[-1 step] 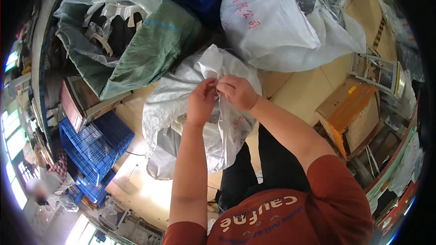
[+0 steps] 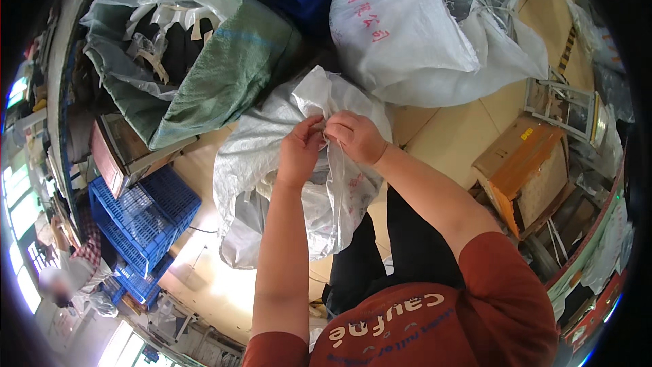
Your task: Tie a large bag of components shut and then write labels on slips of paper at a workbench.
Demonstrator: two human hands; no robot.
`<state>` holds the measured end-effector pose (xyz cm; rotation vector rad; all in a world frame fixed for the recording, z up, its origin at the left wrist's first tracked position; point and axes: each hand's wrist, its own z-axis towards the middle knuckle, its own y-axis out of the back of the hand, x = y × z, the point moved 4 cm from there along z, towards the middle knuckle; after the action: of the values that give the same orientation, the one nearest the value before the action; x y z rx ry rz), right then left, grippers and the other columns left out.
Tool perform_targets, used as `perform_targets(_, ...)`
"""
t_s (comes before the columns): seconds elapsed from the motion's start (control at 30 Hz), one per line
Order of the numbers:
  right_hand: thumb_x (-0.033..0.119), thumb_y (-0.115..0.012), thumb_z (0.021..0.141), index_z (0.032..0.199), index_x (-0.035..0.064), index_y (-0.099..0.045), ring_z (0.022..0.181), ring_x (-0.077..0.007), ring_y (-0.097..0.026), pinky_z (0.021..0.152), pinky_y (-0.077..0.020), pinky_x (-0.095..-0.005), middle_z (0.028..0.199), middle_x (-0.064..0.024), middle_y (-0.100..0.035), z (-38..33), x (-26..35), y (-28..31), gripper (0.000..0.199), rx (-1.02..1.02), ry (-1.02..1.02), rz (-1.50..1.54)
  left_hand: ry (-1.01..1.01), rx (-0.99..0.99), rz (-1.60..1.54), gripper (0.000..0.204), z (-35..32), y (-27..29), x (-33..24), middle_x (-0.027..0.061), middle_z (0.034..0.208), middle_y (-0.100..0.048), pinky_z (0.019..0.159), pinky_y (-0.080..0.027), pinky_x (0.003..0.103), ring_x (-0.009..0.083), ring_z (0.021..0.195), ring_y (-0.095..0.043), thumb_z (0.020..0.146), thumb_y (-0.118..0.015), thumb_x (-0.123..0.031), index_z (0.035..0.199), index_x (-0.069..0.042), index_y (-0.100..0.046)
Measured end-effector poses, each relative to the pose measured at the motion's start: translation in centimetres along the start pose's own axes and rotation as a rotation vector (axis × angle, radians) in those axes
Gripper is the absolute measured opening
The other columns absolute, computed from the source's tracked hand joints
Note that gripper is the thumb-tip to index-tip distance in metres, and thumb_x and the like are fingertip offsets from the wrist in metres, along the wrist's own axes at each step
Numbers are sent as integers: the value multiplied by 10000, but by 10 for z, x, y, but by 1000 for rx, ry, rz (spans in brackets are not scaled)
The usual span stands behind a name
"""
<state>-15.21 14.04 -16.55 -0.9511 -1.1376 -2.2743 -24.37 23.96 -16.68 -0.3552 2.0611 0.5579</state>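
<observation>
A white woven sack (image 2: 252,141) stands on the floor in front of me, with clear plastic showing around its opening. My left hand (image 2: 301,152) is closed at the sack's gathered rim, thumb and fingers pinched together. Right beside it, my right hand (image 2: 356,137) pinches the same bunched edge, its fingers bent inward. The fingertips of both hands nearly meet. A peak of loose white sack cloth sticks up just beyond them. Whether a thin tie lies between the fingers is too small to tell.
A green sack (image 2: 227,75) with dark and pale pieces inside stands at the left. A full white sack (image 2: 407,41) is at the far right. Blue crates (image 2: 146,221) sit at the left, a cardboard box (image 2: 526,170) at the right. A person (image 2: 78,265) is at the far left.
</observation>
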Motion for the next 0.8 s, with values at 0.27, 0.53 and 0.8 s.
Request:
perform_targets(0.27, 9, -695, 553, 708, 81, -586, 765, -256, -560, 620, -485, -337, 780, -51, -586, -10, 2, 14, 203, -204, -74, 59, -329, 94, 521, 120, -4, 8, -25, 138, 823, -594, 691, -469, 331, 288, 748, -575, 780, -542, 10, 894, 0, -579)
perform_targets(0.53, 11, -654, 682, 718, 22, -556, 808, -287, -563, 689, -462, -331, 749, -106, -595, -36, -25, 23, 105, -2, -789, 139, -152, 17, 911, 63, -11, 52, 6, 192, 870, -559, 740, -441, 439, 362, 839, -539, 763, -502, -19, 815, -13, -538)
perform_targets(0.8, 64, -632, 733, 796, 38, -533, 801, -300, -559, 714, -453, -374, 777, -102, -593, -16, 15, 4, 120, 126, -381, 276, -103, -131, 528, 98, -53, 34, -19, 186, 683, -595, 573, -457, 394, 348, 627, -587, 791, -550, -89, 762, 1, -575)
